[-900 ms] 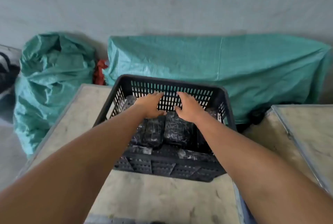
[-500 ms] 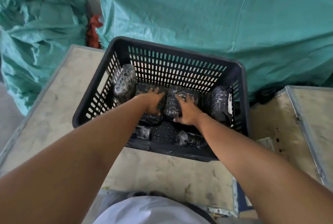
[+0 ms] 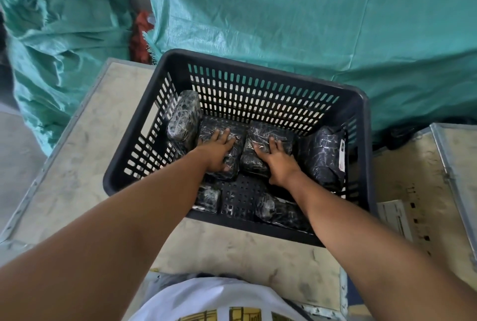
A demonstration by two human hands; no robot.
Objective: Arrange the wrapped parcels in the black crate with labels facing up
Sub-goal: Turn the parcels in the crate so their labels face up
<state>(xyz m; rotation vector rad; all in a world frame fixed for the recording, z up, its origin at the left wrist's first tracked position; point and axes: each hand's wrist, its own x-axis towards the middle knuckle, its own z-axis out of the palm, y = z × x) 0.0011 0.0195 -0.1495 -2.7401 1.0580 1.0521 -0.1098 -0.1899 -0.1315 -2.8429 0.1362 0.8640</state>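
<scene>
A black slatted crate (image 3: 258,68) stands on a worn table and holds several parcels in black shiny wrap. My left hand (image 3: 216,150) lies flat on a middle parcel (image 3: 214,127). My right hand (image 3: 276,160) lies flat on the parcel beside it (image 3: 273,131). One parcel (image 3: 184,119) leans upright against the left wall. Another (image 3: 322,155) leans on the right wall with a white label on its side edge. Two smaller parcels (image 3: 207,195) (image 3: 278,209) lie at the near wall. No labels show on the top faces.
The table (image 3: 77,166) has a metal edge on the left. A second table (image 3: 426,178) adjoins on the right, with a white paper strip (image 3: 395,217). Green tarp-covered bundles (image 3: 284,11) sit behind the crate and at the left.
My head has tilted down, so the crate's inside shows more fully. Both hands have moved from the far crate wall down onto the two middle parcels.
</scene>
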